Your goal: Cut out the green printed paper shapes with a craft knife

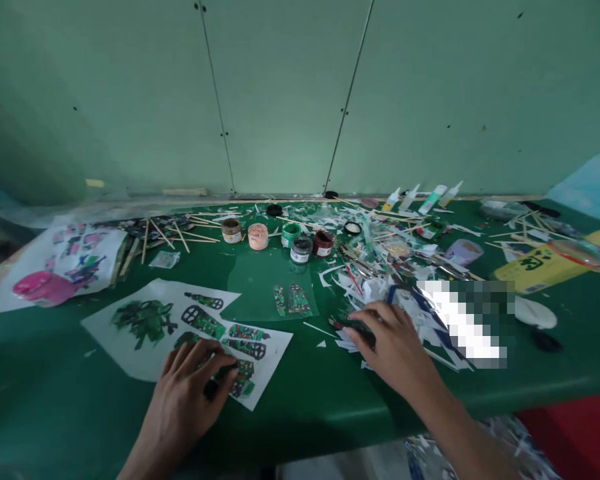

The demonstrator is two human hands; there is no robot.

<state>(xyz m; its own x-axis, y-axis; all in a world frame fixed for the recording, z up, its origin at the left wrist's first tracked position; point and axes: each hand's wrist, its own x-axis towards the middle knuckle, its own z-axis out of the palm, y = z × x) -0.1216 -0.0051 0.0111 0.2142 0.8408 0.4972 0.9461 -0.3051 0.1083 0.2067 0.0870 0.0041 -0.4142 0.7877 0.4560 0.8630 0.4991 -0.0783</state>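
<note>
Near the tabletop's (300, 400) front edge, camouflage-patterned cutouts (205, 323) on paper (277, 347) look painted to me; what remains, I cannot tell. Left hand (193, 387) curls over them, right hand (393, 340) at paper scraps (375, 290); both grips are unclear.

Shows a bare left hand (193, 380) and bare right hand (393, 340); has slender fingers (380, 312), narrow wrists (421, 373), slim bare forearms (453, 413).

Cutouts (203, 321) show green, brown, black camouflage; sheet (167, 291) is white; tabletop (40, 387) green; pot (258, 237) peach; tub (555, 270) yellow; wall (280, 100) green
</note>
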